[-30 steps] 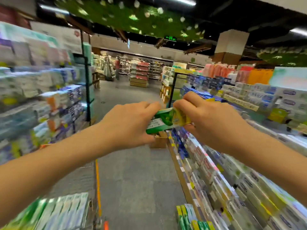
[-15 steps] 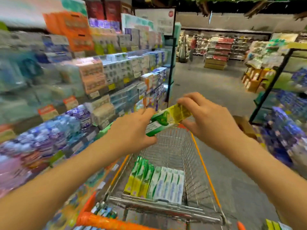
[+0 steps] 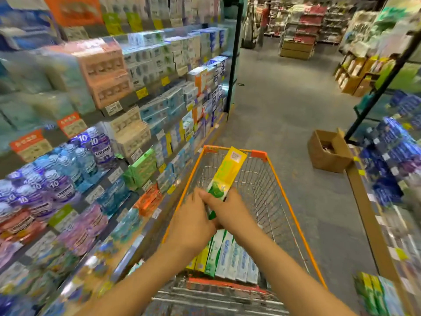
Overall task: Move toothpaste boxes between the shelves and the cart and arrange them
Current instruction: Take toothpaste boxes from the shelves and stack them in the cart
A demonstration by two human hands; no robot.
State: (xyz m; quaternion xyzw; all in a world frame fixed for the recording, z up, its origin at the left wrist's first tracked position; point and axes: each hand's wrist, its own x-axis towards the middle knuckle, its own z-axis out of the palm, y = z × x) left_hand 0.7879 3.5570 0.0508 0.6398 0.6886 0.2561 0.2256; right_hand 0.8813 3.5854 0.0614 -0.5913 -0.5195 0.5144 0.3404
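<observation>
Toothpaste box point(image 3: 224, 176) now lengthwise, apparently lower over cart point(image 3: 293, 192).

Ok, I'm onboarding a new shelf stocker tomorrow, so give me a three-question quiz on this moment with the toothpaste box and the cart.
1. True or false: both hands hold the yellow-and-green cardboard toothpaste box over the orange-framed wire shopping cart.
2. Which end of that box do the left hand and the right hand grip: A) the green near end, B) the yellow far end?
3. What lies at the near end of the cart's basket?

Key: 1 true. 2 A. 3 A row of toothpaste boxes lying side by side, yellow-green ones on the left and white-and-blue ones on the right.
</observation>
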